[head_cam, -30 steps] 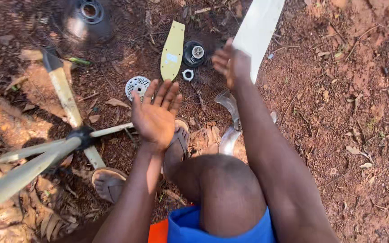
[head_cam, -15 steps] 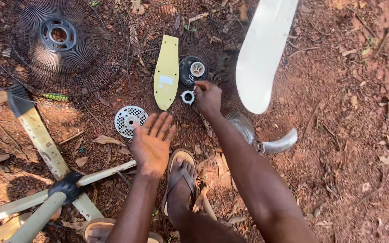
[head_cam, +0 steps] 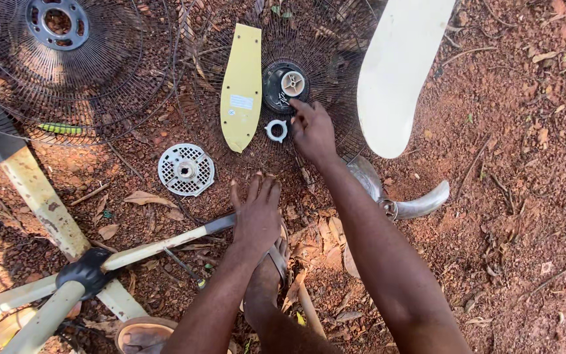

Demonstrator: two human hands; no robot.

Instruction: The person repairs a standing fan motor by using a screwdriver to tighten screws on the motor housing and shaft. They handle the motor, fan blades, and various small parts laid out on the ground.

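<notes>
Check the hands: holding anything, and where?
Nothing held. Right hand lies fingers-down on the fan grille beside the white ring; left hand is open, empty.

Red dirt ground [head_cam: 525, 196] — fan grilles [head_cam: 67, 72], leaves [head_cam: 142, 196]

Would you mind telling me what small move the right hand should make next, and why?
Probably a short reach down-left to pinch the white plastic ring. The right hand lies open on the wire fan guard, fingertips beside the black hub, holding nothing; the ring lies loose just beside it. The left hand rests flat on the ground.
</notes>
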